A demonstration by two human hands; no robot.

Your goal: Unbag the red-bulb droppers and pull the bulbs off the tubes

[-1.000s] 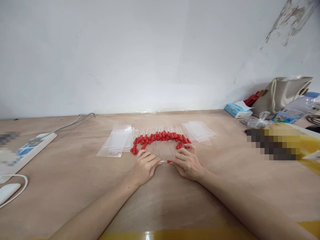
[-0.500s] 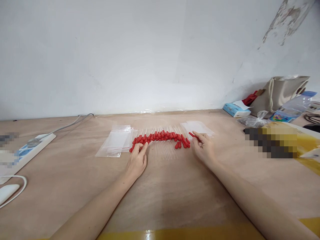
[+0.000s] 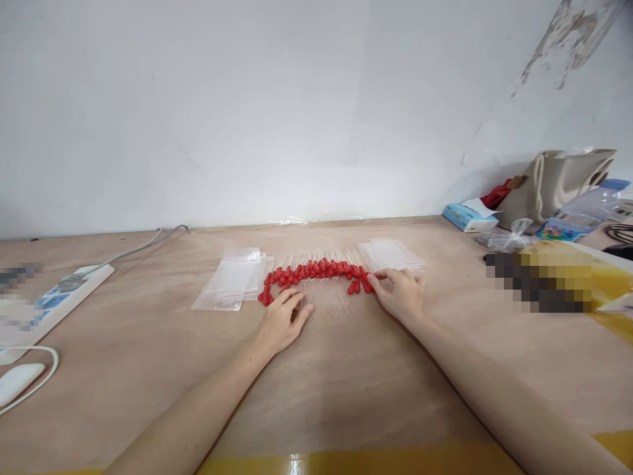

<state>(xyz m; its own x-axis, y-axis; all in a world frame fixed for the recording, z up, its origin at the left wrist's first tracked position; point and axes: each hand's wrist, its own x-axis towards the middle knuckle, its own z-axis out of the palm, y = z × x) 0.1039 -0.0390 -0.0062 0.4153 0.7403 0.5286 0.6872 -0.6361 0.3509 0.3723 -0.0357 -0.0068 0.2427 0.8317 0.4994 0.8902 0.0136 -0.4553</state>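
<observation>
Several red rubber bulbs (image 3: 324, 267) lie in a curved row across the middle of the table. Thin clear tubes (image 3: 326, 297) are spread side by side in front of the row, and more pale thin tubes (image 3: 316, 254) show behind it. At the row's right end, the fingertips of my right hand (image 3: 401, 293) are pinched on one red bulb. My left hand (image 3: 284, 320) rests at the left edge of the front tubes, thumb and fingers apart, with nothing visible between them. Its fingers partly cover the left part of the row.
Clear zip bags lie left (image 3: 230, 280) and right (image 3: 393, 254) of the row. A power strip (image 3: 64, 307) with a cable and a white object (image 3: 20, 382) are at left. At right stand a blue box (image 3: 467, 216), a beige bag (image 3: 568, 185) and yellow packaging (image 3: 606, 277).
My right hand has brought a red bulb left and down to the row's right end. My left hand has shifted right and nearer, and its fingers have parted from a thin clear tube.
</observation>
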